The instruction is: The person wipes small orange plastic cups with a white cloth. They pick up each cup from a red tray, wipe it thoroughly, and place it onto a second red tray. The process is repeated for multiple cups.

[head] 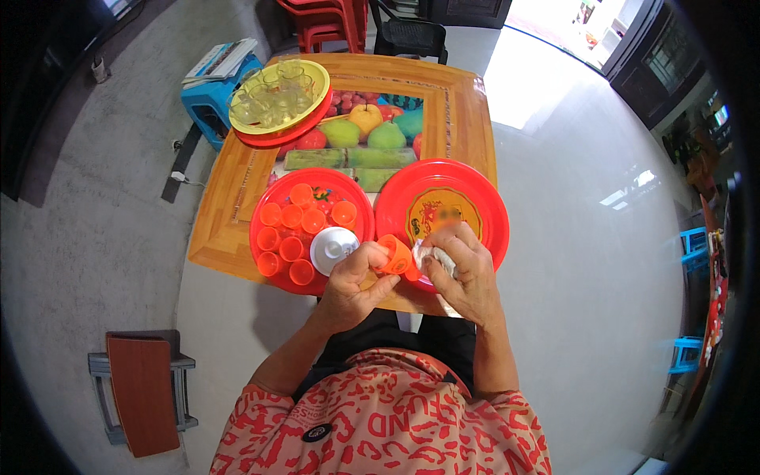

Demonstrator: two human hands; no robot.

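Note:
Over the gap between two red trays, my left hand grips an orange plastic cup by its rim and base, the cup tilted on its side. My right hand is closed on a crumpled white cloth or tissue, close to the cup's right side. On the left red tray stand several orange cups and a white lid or upturned bowl. The right red tray has a yellow printed centre, partly hidden by my right hand.
A yellow tray of clear glasses rests on a red tray at the wooden table's far left. Beside it, a blue stool holds papers. Red chairs and a black chair stand beyond. A brown-topped stool is at lower left.

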